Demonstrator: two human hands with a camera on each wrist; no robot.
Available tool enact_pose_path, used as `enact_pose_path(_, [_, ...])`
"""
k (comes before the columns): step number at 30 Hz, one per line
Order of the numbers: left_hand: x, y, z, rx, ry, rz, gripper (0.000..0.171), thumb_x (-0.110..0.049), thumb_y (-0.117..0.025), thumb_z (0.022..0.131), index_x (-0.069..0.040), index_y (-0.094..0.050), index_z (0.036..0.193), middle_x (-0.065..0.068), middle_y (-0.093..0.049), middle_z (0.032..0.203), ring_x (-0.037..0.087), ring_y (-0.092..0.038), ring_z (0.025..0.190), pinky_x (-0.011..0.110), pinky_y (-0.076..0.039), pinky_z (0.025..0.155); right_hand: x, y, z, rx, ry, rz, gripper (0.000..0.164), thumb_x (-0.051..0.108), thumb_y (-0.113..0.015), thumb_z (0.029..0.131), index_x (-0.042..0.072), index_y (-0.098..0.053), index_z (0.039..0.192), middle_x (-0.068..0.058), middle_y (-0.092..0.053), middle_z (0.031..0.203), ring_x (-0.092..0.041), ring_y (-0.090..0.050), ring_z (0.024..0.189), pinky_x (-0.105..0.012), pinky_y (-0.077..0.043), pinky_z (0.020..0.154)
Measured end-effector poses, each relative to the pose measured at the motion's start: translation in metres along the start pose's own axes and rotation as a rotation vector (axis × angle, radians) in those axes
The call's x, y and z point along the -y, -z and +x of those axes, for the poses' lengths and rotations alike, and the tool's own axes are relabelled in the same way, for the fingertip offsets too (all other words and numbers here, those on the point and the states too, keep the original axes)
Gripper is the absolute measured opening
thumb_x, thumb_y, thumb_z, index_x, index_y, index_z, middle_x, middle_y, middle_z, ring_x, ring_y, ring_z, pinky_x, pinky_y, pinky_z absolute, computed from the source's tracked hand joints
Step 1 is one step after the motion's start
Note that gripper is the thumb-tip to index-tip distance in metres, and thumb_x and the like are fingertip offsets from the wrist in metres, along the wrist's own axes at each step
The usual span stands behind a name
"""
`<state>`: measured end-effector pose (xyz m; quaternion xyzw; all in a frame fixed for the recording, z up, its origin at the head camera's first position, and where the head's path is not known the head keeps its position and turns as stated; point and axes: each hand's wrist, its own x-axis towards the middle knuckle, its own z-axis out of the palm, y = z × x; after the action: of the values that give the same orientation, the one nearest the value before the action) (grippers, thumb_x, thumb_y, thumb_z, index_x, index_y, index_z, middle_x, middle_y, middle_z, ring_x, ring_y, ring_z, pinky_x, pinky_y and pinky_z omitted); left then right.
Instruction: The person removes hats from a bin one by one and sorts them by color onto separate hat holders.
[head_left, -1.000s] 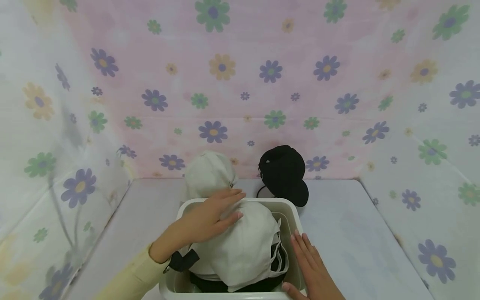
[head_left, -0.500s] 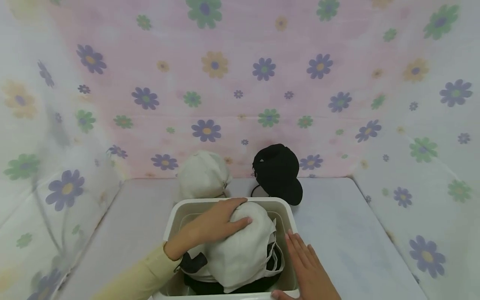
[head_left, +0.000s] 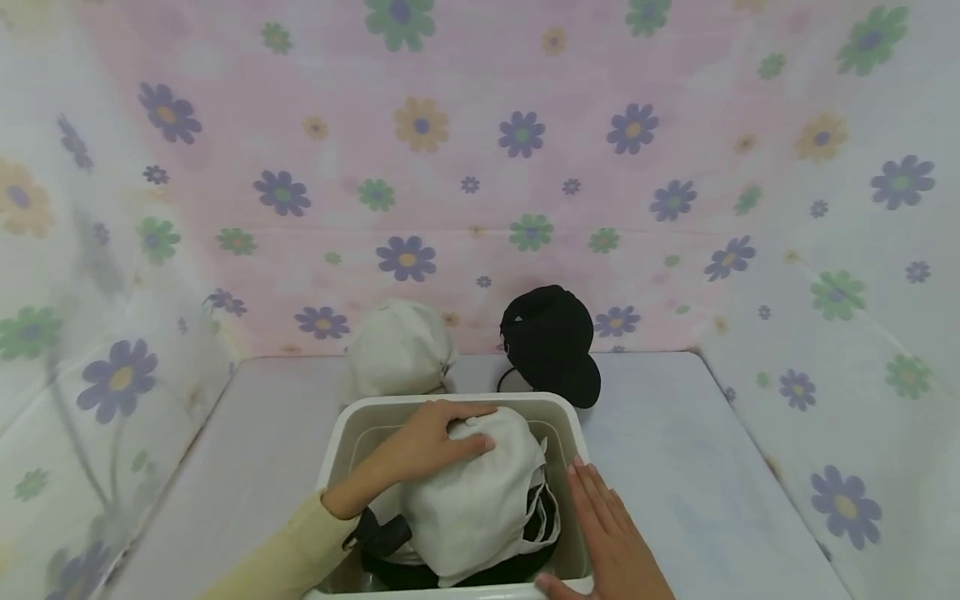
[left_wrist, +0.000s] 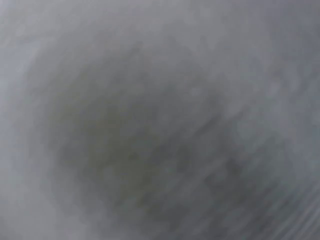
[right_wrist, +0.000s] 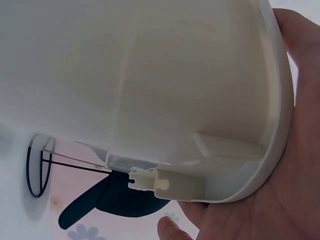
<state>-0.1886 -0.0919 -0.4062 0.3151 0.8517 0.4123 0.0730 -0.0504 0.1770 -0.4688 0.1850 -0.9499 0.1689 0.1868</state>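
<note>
A pale bin (head_left: 561,402) holds a white cap (head_left: 465,508) on top of darker headwear (head_left: 397,575). My left hand (head_left: 420,446) grips the white cap's crown from the left, thumb on the near side and index finger over the far side. Its other fingers are hidden. My right hand (head_left: 618,533) lies along the outside of the bin's right wall, fingers straight. In the right wrist view, the right palm (right_wrist: 295,170) rests against the bin's rounded corner (right_wrist: 245,185). The left wrist view is a grey blur.
Behind the bin stand another white cap (head_left: 401,346) and a black cap (head_left: 551,342). In the right wrist view a thin wire stand (right_wrist: 41,172) shows beside the black cap. Flower-patterned cloth walls (head_left: 480,208) enclose the white tabletop (head_left: 690,433) on three sides.
My left hand has drawn back from the bin's far rim and lowered onto the white cap, whose left side is pushed inward. The right hand keeps its place. The view has shifted slightly.
</note>
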Motion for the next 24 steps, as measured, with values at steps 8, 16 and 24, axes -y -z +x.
enact_pose_path(8, [0.0037, 0.0051, 0.0022, -0.004, 0.133, -0.157, 0.038, -0.036, -0.068, 0.098, -0.021, -0.069, 0.133, 0.006, -0.064, 0.139, 0.021, -0.063, 0.119, 0.034, -0.054, 0.088, 0.0024, -0.0006, 0.0019, -0.006, -0.006, 0.014, 0.116, 0.060, -0.083, 0.073, 0.008, -0.028, 0.161, -0.013, -0.041, 0.160, 0.005, 0.002, 0.153, -0.008, 0.008, 0.116])
enact_pose_path(16, [0.0023, 0.0014, 0.0024, -0.071, 0.128, -0.177, 0.035, -0.034, -0.072, 0.096, -0.021, -0.072, 0.129, 0.006, -0.066, 0.136, 0.023, -0.064, 0.118, 0.035, -0.055, 0.090, 0.0016, -0.0004, 0.0030, -0.005, -0.016, 0.015, 0.116, 0.059, -0.085, 0.070, 0.008, -0.032, 0.159, -0.012, -0.043, 0.159, 0.003, -0.005, 0.154, -0.008, 0.008, 0.116])
enact_pose_path(24, [0.0011, 0.0007, 0.0015, -0.159, 0.029, -0.244, 0.031, -0.025, -0.074, 0.095, -0.014, -0.075, 0.123, 0.007, -0.071, 0.127, 0.023, -0.065, 0.119, 0.030, -0.054, 0.094, 0.0004, -0.0010, 0.0042, -0.027, 0.006, 0.038, 0.112, 0.057, -0.084, 0.072, 0.006, -0.033, 0.158, -0.013, -0.044, 0.158, 0.003, -0.004, 0.154, -0.006, 0.003, 0.116])
